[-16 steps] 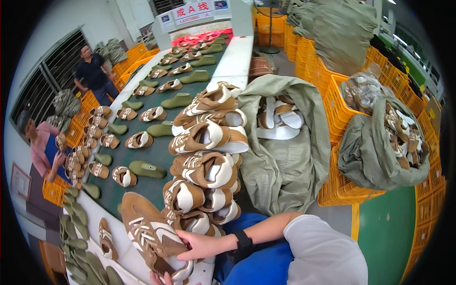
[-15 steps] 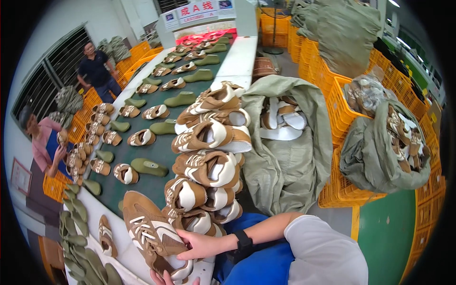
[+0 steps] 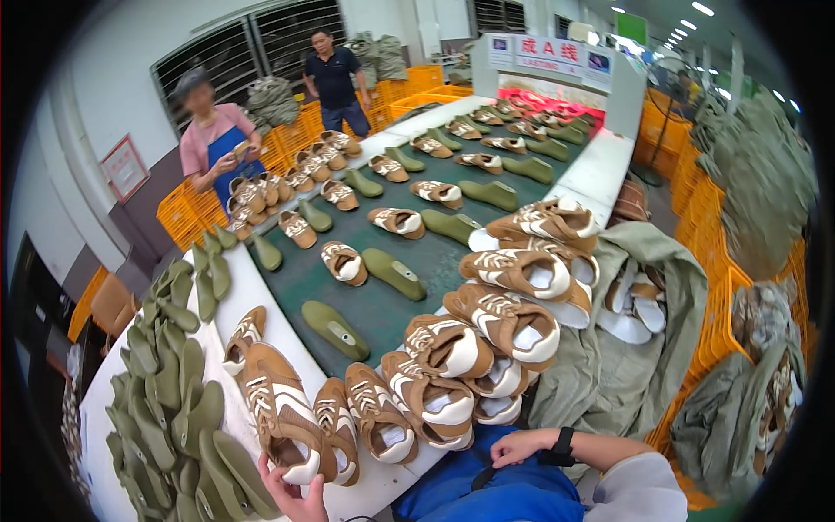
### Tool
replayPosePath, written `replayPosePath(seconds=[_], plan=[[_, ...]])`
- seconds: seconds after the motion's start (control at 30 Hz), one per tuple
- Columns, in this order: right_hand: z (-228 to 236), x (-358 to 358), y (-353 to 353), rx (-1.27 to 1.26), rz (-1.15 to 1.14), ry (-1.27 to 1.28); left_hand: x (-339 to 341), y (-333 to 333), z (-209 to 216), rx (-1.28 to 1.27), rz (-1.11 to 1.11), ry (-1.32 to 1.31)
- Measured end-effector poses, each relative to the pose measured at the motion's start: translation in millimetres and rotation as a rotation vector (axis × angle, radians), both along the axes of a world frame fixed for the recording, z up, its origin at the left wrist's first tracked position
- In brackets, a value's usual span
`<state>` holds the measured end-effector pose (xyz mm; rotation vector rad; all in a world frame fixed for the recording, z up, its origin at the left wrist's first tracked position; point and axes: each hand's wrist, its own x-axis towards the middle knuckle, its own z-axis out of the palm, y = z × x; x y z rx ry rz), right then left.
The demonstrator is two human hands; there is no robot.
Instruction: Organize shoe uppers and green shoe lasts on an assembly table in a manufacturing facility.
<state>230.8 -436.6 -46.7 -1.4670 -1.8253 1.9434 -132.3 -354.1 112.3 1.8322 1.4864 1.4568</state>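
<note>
The left hand (image 3: 294, 494) is cupping the brown-and-white lace-up shoe (image 3: 278, 407) alone, the withdrawn right hand (image 3: 519, 446) curling loosely, seemingly empty, well apart.

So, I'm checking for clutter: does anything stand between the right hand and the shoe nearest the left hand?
Yes: other brown shoes on the white ledge stand between the right hand and that shoe; nothing visible blocks the left hand.
</note>
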Motion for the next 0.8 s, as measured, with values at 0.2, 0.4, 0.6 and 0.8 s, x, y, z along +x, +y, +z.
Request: replayPosePath(seconds=[0.2,0.4,0.6,0.8], plan=[[-72,2,14,-0.044,-0.011,-0.28,7,10,-15,-0.111,-0.116,-0.242],[-65,-2,37,-0.247,-0.038,-0.22,13,4,-11,-0.13,-0.056,-0.192],[-69,-2,37,-0.274,-0.076,-0.146,-3,39,16,-0.178,-0.129,-0.261],[-63,1,42,-0.264,-0.123,-0.093,13,167,12,-0.348,-0.248,-0.07]])
